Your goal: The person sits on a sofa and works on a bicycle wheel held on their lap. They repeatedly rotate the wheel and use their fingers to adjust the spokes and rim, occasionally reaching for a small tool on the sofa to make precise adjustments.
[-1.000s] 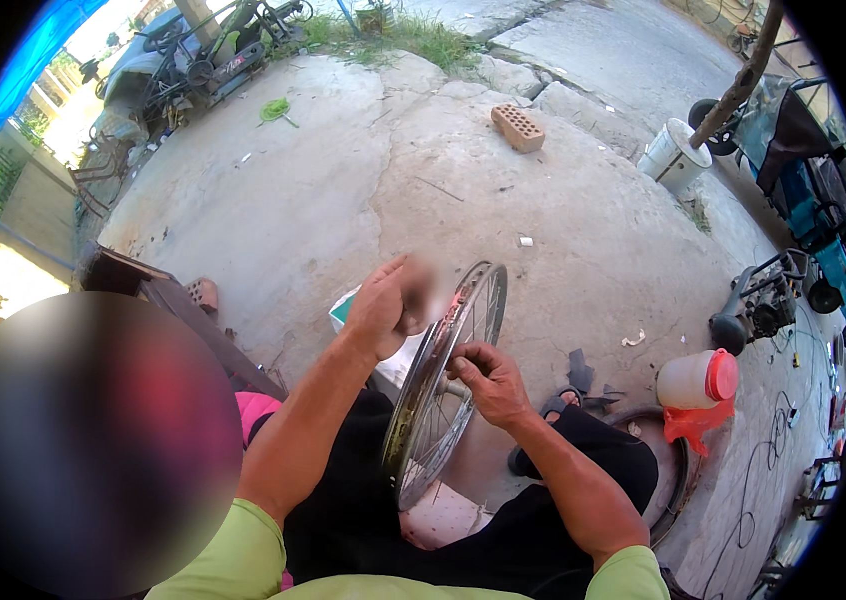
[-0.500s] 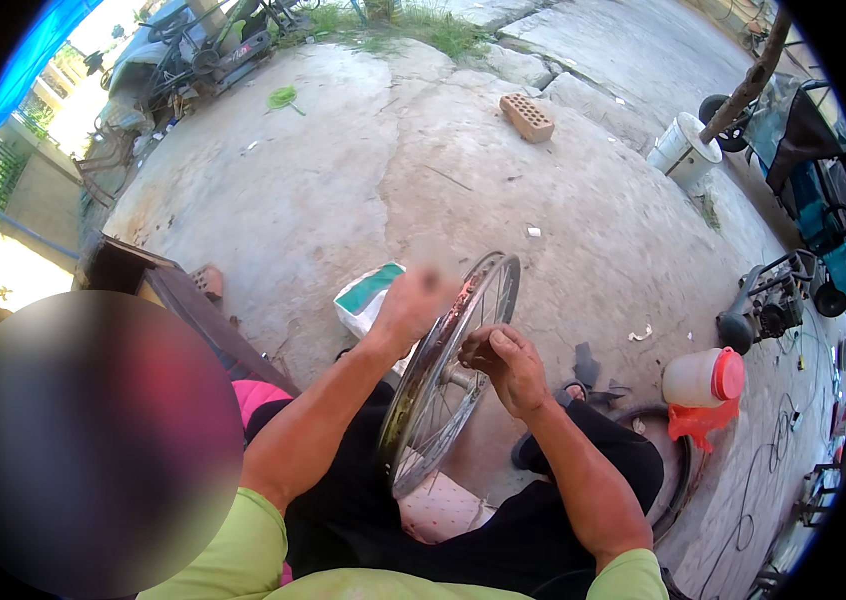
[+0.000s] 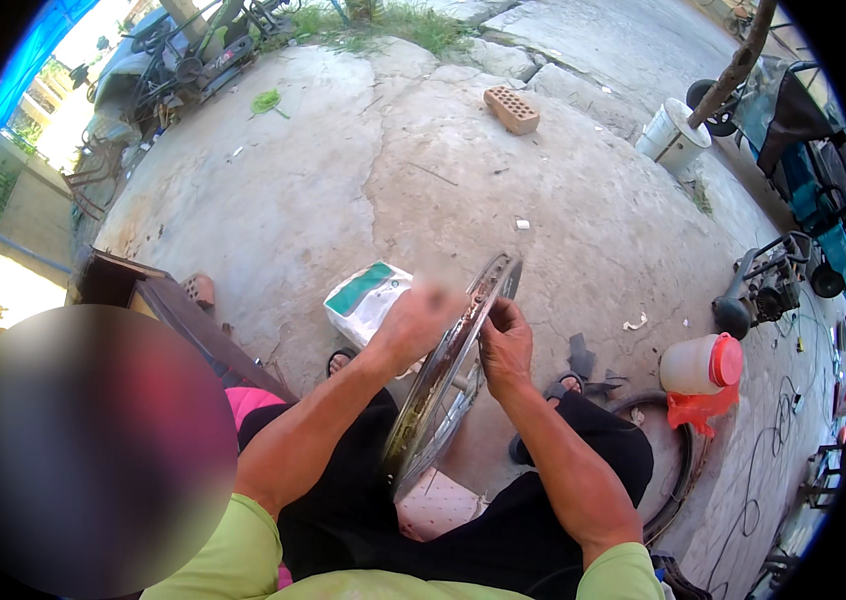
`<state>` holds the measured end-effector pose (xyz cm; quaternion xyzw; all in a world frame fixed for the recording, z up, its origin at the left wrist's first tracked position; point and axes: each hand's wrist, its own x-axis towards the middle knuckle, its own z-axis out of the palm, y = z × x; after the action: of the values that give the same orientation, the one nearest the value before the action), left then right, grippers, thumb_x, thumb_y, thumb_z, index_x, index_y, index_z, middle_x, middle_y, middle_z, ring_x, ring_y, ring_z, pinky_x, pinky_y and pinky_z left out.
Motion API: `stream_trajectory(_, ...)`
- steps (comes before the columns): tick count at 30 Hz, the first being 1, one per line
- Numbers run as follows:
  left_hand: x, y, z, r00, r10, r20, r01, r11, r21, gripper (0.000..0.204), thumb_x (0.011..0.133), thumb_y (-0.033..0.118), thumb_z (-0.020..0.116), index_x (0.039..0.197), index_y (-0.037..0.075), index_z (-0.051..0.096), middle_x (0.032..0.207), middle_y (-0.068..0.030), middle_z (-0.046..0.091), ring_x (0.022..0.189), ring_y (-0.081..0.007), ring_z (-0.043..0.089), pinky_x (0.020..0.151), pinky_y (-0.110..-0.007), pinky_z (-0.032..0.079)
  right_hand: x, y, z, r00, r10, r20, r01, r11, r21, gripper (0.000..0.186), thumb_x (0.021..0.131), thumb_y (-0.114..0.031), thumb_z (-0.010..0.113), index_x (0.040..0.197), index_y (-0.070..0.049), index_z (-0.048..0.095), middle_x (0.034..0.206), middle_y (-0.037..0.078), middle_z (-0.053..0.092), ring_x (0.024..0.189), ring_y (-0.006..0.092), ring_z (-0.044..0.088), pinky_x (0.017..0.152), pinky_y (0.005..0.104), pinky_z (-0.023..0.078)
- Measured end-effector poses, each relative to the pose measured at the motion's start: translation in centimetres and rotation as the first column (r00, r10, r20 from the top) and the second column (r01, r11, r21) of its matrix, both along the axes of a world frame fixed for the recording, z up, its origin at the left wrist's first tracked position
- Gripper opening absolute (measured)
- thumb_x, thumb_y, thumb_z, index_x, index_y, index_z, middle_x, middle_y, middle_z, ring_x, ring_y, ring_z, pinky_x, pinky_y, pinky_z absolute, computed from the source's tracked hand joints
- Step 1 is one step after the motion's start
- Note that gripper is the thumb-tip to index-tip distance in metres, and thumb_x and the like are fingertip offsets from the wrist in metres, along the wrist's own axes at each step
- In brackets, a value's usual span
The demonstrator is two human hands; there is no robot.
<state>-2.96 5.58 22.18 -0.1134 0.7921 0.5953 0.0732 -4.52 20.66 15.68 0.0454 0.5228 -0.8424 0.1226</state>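
A spoked bicycle wheel (image 3: 433,385) with a rusty rim and no tyre stands upright between my black-trousered legs. My right hand (image 3: 505,342) grips the upper right side of the rim with bent fingers. On the opposite side, my left hand (image 3: 421,325) is at the rim; its fingers are blurred, so their grip is unclear. Just beyond it lies a white and green bag (image 3: 358,305). A pink dotted piece (image 3: 433,505) lies below the wheel.
A wooden box (image 3: 173,315) and a brick are left; another perforated brick (image 3: 511,110) lies ahead. At right are a white bucket (image 3: 665,140), a machine (image 3: 763,285), a red-lidded jug (image 3: 693,365), a loose tyre (image 3: 683,470) and cables. Piled scrap stands back left.
My right hand has moved higher along the rim and now grips it from the right. My left hand has shifted right and down, and more of the bag shows.
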Motion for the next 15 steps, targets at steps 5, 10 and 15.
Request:
stream_trajectory(5, 0.9, 0.4, -0.3, 0.998, -0.005, 0.066, -0.007, 0.983, 0.184, 0.030, 0.098, 0.029, 0.060, 0.092, 0.001, 0.068, 0.078, 0.0010, 0.063, 0.067, -0.0049, 0.054, 0.058, -0.024, 0.044, 0.3, 0.1, -0.2, 0.999, -0.031, -0.035, 0.033, 0.998, 0.055, 0.016, 0.093, -0.010, 0.071, 0.103, 0.001, 0.065, 0.092, 0.003, 0.069, 0.080, 0.0089, 0.063, 0.072, 0.0234, 0.051)
stream_trajectory(10, 2.0, 1.5, 2.4, 0.991, -0.041, 0.127, 0.002, 0.958, 0.288, 0.029, 0.099, 0.028, 0.058, 0.084, 0.004, 0.064, 0.066, 0.0036, 0.054, 0.053, -0.0047, 0.045, 0.047, -0.024, 0.035, 0.5, 1.5, 1.6, 0.991, 0.046, -0.128, -0.027, 0.989, 0.147, 0.016, 0.092, -0.006, 0.068, 0.106, 0.002, 0.066, 0.092, 0.003, 0.068, 0.080, 0.0081, 0.062, 0.070, 0.0237, 0.051)
stream_trajectory(15, 1.8, 0.8, 1.8, 0.998, 0.007, 0.059, -0.018, 0.981, 0.194, 0.032, 0.099, 0.030, 0.059, 0.083, 0.003, 0.065, 0.068, 0.0051, 0.052, 0.058, -0.0038, 0.043, 0.050, -0.024, 0.032, 0.7, 1.3, 1.2, 0.974, 0.132, -0.186, -0.099, 0.980, 0.174, 0.016, 0.092, -0.005, 0.067, 0.107, 0.001, 0.068, 0.092, 0.003, 0.069, 0.078, 0.0080, 0.063, 0.070, 0.0242, 0.053)
